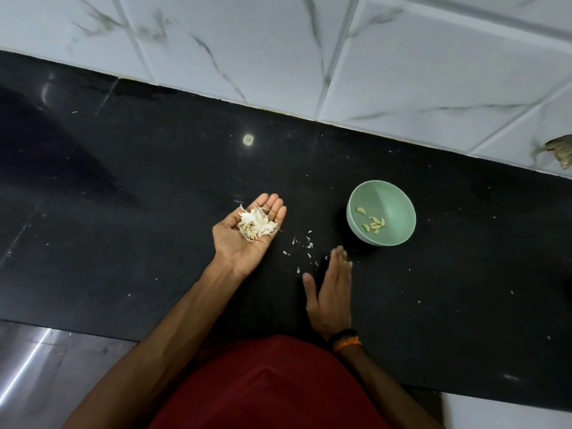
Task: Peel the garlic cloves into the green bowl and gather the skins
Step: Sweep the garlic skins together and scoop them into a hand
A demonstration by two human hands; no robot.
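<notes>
The black counter (154, 187) runs from the tiled wall (278, 51) at its back edge to the front edge by the person's red shirt (272, 385), and its dark polish shows every pale fleck, so scraps left behind would be plain to see. The green bowl (399, 196) stands toward the right of the counter, nearer the back edge than the hands, with a few peeled cloves (374, 224) lying in its bottom; the peeling looks done, and gathering is the step in hand. The left hand (247, 233) is held palm up with fingers relaxed and flat, cradling a loose heap of skins (256, 223) without closing round them. That heap is the main risk: the skins are light and papery, so a tilt of the palm or a draught could likely spill them back onto the counter. The right hand (331, 292) stands on its edge with straight fingers, gripping nothing, just beside the stray bits (308, 244) scattered between the two hands. A hasty sweep may flick those bits toward the bowl and in among the cloves, or off the front edge, and the tiniest flecks farther right could be missed.
</notes>
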